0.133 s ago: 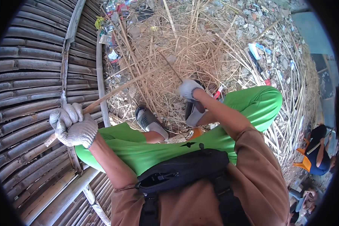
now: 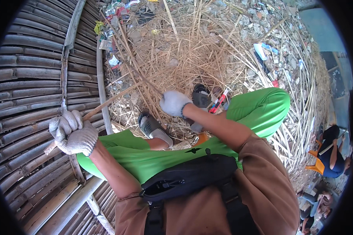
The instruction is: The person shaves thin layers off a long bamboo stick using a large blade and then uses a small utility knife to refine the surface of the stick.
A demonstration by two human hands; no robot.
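Observation:
My left hand (image 2: 74, 131), in a pale knitted glove, is closed round a long light-brown bamboo strip (image 2: 106, 102). A short end of the strip sticks out below the fist, and its far part slants up over the straw. My right hand (image 2: 174, 103), also gloved, is closed in front of my shins. From it a long, thin, dark tool (image 2: 147, 81) points up and left, looking like a narrow blade or rod; its handle is hidden in the glove. Tool and strip cross in the view, and I cannot tell whether they touch.
A bamboo-slat wall or platform (image 2: 27, 82) fills the left side. Dry bamboo shavings (image 2: 192, 55) and scattered litter cover the ground ahead. Beside my right shoe (image 2: 200, 96) lies a red object (image 2: 219, 102). At far right another person (image 2: 331, 156) sits on an orange stool (image 2: 315, 162).
My right hand has moved left and slightly down, toward the bamboo strip, and the tool now leans farther left. My left hand keeps its grip with little shift.

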